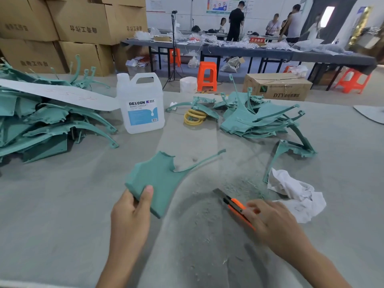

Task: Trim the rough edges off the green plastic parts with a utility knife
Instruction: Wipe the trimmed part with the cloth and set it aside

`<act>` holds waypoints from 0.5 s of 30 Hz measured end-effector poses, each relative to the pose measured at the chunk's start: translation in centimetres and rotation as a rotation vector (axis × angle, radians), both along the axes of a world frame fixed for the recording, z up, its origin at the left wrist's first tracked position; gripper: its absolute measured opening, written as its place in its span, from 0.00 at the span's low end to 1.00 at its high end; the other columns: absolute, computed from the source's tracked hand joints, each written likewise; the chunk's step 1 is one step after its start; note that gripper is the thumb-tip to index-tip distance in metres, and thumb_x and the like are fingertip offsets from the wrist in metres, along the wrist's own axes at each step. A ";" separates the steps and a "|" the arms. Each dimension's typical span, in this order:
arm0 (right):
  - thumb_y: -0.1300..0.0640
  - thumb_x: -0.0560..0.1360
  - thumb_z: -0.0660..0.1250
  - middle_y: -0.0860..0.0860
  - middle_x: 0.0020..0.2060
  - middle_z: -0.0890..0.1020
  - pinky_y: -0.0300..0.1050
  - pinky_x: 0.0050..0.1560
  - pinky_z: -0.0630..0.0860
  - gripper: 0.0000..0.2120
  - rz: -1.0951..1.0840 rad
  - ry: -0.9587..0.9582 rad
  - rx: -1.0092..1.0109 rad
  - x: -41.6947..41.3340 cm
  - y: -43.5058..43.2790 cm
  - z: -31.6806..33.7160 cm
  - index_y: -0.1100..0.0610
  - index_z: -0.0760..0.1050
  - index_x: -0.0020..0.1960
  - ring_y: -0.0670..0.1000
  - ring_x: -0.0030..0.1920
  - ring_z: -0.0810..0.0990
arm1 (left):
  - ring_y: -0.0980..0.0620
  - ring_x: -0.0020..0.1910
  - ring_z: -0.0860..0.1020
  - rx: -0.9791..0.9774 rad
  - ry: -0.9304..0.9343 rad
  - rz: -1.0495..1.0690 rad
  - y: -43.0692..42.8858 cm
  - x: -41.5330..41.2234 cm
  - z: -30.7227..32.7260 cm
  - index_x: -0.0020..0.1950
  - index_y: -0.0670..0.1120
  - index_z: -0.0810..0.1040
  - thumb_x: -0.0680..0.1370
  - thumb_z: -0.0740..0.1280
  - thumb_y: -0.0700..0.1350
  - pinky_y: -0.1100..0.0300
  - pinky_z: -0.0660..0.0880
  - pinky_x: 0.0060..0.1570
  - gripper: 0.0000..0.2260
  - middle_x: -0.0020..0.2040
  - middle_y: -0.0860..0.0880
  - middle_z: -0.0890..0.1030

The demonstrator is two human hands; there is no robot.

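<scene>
Left hand (133, 206) grips the green part (160, 179) at its near corner, thumb on top, fingers underneath. Part is tilted up off the table (62, 225), its thin curved arm pointing away to the right. Upper edge looks ragged with flash.

Right hand (270, 221) is wrapped around the handle of the orange utility knife (234, 204). Blade (218, 192) is extended and aimed toward the part, but well apart from it and low over the cloth. Cannot tell if the knife rests on the table or is just lifted.

Step, as I read it: between cuts, or about to start on this piece. Next move calls for bringing the blade to the rough edge at a shallow angle, with the left thumb out of its path.

Green shavings (245, 183) lie scattered just beyond the knife. Crumpled white rag (295, 196) sits to the right, with a lone part (291, 150) behind it. Farther out: a heap of parts (255, 119) on the right, yellow rings (194, 118), a clear jug (141, 104), and a bigger heap (41, 125) on the left.
</scene>
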State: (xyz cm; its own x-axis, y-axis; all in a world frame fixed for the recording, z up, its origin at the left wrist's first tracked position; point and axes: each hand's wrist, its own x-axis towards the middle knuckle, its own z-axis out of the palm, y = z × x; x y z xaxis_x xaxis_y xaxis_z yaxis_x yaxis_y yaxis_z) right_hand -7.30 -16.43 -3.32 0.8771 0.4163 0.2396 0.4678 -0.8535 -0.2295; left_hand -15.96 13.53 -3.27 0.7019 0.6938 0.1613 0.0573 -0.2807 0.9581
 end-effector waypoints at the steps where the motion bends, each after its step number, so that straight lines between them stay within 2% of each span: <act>1: 0.53 0.79 0.65 0.48 0.43 0.84 0.51 0.46 0.76 0.07 0.039 -0.182 -0.024 0.6 -0.5 -0.2 0.48 0.82 0.48 0.56 0.44 0.83 | 0.50 0.43 0.84 -0.109 -0.029 -0.007 0.2 0.1 0.0 0.44 0.51 0.80 0.78 0.69 0.55 0.52 0.81 0.45 0.09 0.41 0.51 0.85; 2: 0.54 0.76 0.64 0.51 0.45 0.84 0.54 0.48 0.76 0.08 0.012 -0.314 -0.015 1.4 -1.1 -0.3 0.51 0.83 0.47 0.60 0.45 0.83 | 0.48 0.46 0.85 -0.230 -0.072 -0.013 0.2 0.2 0.2 0.47 0.50 0.81 0.80 0.70 0.51 0.49 0.82 0.47 0.06 0.44 0.50 0.86; 3: 0.53 0.77 0.64 0.54 0.50 0.84 0.56 0.52 0.74 0.10 -0.095 -0.324 0.016 2.6 -1.9 -0.3 0.52 0.83 0.49 0.63 0.50 0.82 | 0.49 0.47 0.85 -0.357 -0.115 -0.032 0.2 0.2 0.3 0.50 0.48 0.82 0.81 0.69 0.46 0.52 0.82 0.46 0.04 0.47 0.49 0.87; 5: 0.46 0.80 0.64 0.52 0.66 0.76 0.60 0.64 0.66 0.11 -0.343 -0.137 0.023 4.7 -3.7 -0.2 0.44 0.77 0.62 0.62 0.66 0.73 | 0.53 0.47 0.86 -0.591 -0.189 -0.073 0.1 0.2 0.9 0.54 0.44 0.82 0.81 0.66 0.41 0.59 0.82 0.39 0.05 0.51 0.48 0.87; 7: 0.39 0.81 0.60 0.48 0.71 0.69 0.61 0.69 0.61 0.17 -0.464 0.016 -0.172 6.1 -5.5 -1.5 0.36 0.68 0.69 0.60 0.72 0.65 | 0.52 0.46 0.86 -0.773 -0.239 -0.113 0.1 -0.1 1.4 0.54 0.42 0.82 0.79 0.67 0.40 0.60 0.81 0.36 0.06 0.52 0.46 0.87; 8: 0.39 0.82 0.58 0.50 0.69 0.72 0.60 0.68 0.63 0.18 -0.491 0.044 -0.235 6.6 -6.3 -2.0 0.37 0.67 0.71 0.60 0.70 0.68 | 0.51 0.46 0.86 -0.842 -0.259 -0.141 0.1 -0.3 1.6 0.54 0.42 0.82 0.77 0.68 0.39 0.60 0.82 0.36 0.07 0.53 0.45 0.86; 9: 0.43 0.82 0.59 0.53 0.66 0.75 0.59 0.64 0.67 0.18 -0.504 0.049 -0.236 7.0 -6.9 -2.2 0.43 0.70 0.71 0.62 0.66 0.72 | 0.49 0.47 0.86 -0.900 -0.272 -0.165 0.1 -0.6 1.7 0.54 0.43 0.82 0.74 0.69 0.39 0.58 0.82 0.37 0.10 0.53 0.44 0.86; 10: 0.49 0.83 0.61 0.59 0.60 0.78 0.58 0.58 0.70 0.17 -0.500 0.026 -0.156 7.3 -7.4 -2.2 0.51 0.75 0.69 0.64 0.60 0.75 | 0.48 0.48 0.85 -0.943 -0.272 -0.187 0.1 -0.9 1.8 0.55 0.43 0.82 0.72 0.69 0.38 0.56 0.83 0.38 0.13 0.54 0.44 0.86; 12: 0.56 0.83 0.60 0.66 0.48 0.78 0.56 0.47 0.70 0.13 -0.504 0.045 0.110 7.9 -7.5 -1.2 0.64 0.79 0.54 0.67 0.49 0.77 | 0.44 0.50 0.85 -1.010 -0.271 -0.273 -0.2 -1.3 1.9 0.61 0.42 0.80 0.70 0.67 0.34 0.53 0.83 0.40 0.19 0.57 0.42 0.84; 13: 0.54 0.84 0.57 0.65 0.44 0.77 0.54 0.44 0.68 0.16 -0.489 0.042 0.217 8.0 -7.0 -0.4 0.63 0.77 0.46 0.66 0.46 0.76 | 0.42 0.51 0.85 -1.046 -0.265 -0.322 -0.5 -1.4 2.0 0.64 0.41 0.78 0.70 0.65 0.32 0.51 0.83 0.40 0.22 0.59 0.41 0.84; 15: 0.51 0.85 0.55 0.59 0.39 0.75 0.51 0.41 0.63 0.17 -0.382 -0.053 0.348 7.3 -4.0 2.5 0.53 0.69 0.38 0.61 0.44 0.72 | 0.40 0.53 0.84 -1.091 -0.237 -0.406 -1.6 -1.6 2.4 0.67 0.39 0.76 0.71 0.63 0.30 0.47 0.83 0.42 0.24 0.61 0.38 0.82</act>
State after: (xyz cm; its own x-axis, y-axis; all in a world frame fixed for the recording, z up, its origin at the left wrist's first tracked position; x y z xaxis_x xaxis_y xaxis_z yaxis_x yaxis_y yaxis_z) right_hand -0.05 -20.48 -0.80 0.9339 -0.0436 0.3550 0.1563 -0.8429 -0.5149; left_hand -17.52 11.88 -0.88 0.9345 0.2786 -0.2217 -0.0582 0.7338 0.6769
